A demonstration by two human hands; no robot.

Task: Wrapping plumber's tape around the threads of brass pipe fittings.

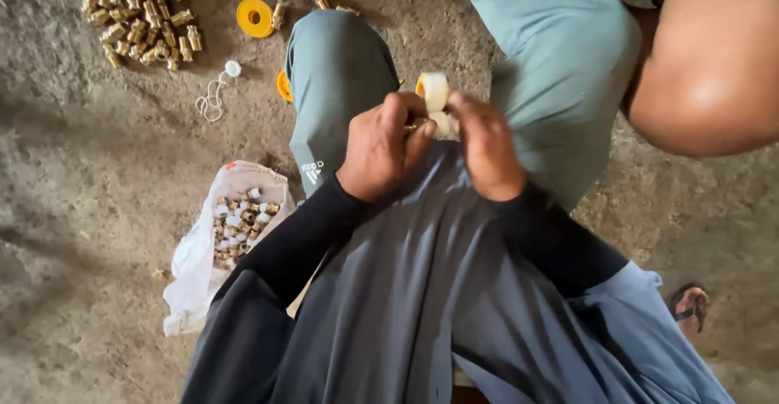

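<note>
I see my left hand [380,146] pinching a small brass fitting [416,126] at frame centre, while my right hand [487,148] grips a white tape roll [436,93] just above it. Below is rough grey concrete floor [89,169]. A white bag [195,262] of taped fittings lies lower left; loose brass fittings [138,16] are heaped upper left, beside a yellow spool [255,17].

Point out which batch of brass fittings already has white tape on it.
The batch in the white bag on the floor by the person's left arm: many there show white wrapped ends. The loose heap of brass fittings at top left looks bare brass.
</note>
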